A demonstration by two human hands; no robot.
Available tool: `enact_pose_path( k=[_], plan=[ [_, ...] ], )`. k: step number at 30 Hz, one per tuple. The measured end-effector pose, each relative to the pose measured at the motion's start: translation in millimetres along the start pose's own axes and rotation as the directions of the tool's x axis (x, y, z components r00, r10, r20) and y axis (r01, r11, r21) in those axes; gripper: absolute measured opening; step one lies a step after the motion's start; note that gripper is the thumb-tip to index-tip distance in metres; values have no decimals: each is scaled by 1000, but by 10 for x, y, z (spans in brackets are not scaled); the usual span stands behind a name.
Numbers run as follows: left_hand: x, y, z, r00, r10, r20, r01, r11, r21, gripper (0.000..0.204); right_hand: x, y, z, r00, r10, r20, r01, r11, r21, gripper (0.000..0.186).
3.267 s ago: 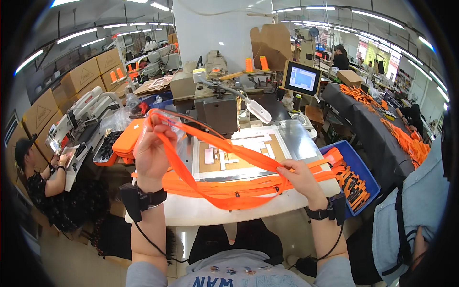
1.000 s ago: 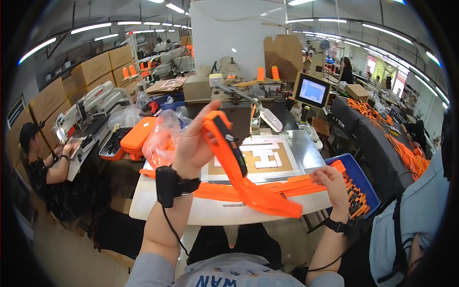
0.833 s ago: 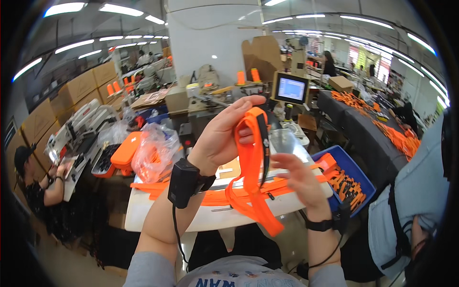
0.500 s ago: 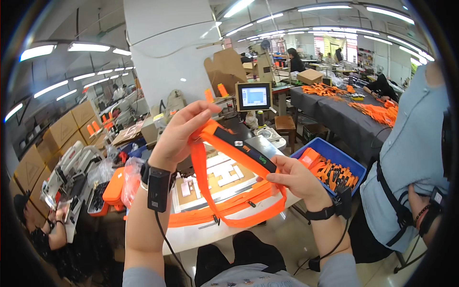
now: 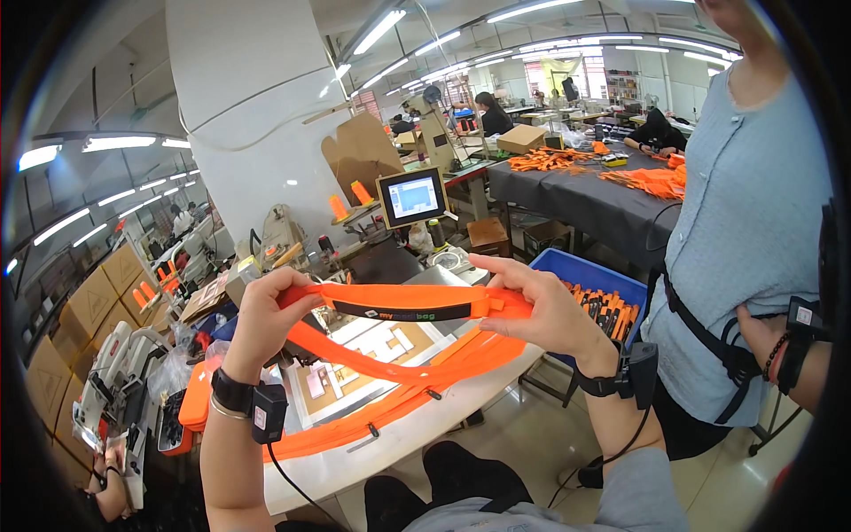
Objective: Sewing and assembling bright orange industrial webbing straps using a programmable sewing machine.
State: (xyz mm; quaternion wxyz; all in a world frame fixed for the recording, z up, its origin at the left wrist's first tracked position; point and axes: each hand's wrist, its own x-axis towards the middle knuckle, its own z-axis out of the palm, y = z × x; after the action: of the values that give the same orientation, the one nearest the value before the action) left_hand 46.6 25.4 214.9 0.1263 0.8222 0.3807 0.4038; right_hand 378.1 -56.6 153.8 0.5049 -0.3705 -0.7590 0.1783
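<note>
My left hand [image 5: 273, 310] and my right hand [image 5: 551, 306] stretch an orange fabric strap [image 5: 403, 292] level between them above the table. Each hand pinches one end between thumb and fingers. A black printed label [image 5: 443, 312] on the strap faces me. The rest of the strap hangs beneath in a loose loop. Under it, orange zipper strips [image 5: 332, 434] with black pulls lie along the near edge of the white table [image 5: 390, 461]. Behind the strap lies a flat sewing template [image 5: 352, 402] with a light frame and white cut-out shapes on brown board.
At the right, a blue bin [image 5: 592, 268] holds many orange and black pieces. A person [image 5: 753, 199] in light blue stands close beside it. A small screen [image 5: 413, 197] and orange thread cones [image 5: 362, 192] are behind the table. An orange case [image 5: 195, 395] sits at the left.
The strap has gone from slanting to level, its label now facing me. My left hand has come down and left; my right hand has risen slightly. The view has shifted right.
</note>
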Motion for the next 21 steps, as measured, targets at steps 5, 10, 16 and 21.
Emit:
enact_pose_path(
  k=[5,10,16,21],
  plan=[
    [-27,-27,-10,1000,3,27,-2,998,-59,12,7,8,35,998,-43,-52,42,999,-32,59],
    [-101,-110,-93,983,-1,186,43,975,-219,12,108,41,117,975,-158,-156,139,982,-128,50],
    [-94,-12,-18,914,-41,403,227,875,-427,23,174,233,-83,995,94,-32,-83,964,253,44],
    [-127,66,109,923,-82,375,253,865,-434,16,221,354,-149,986,155,64,-167,902,398,40]
  ],
)
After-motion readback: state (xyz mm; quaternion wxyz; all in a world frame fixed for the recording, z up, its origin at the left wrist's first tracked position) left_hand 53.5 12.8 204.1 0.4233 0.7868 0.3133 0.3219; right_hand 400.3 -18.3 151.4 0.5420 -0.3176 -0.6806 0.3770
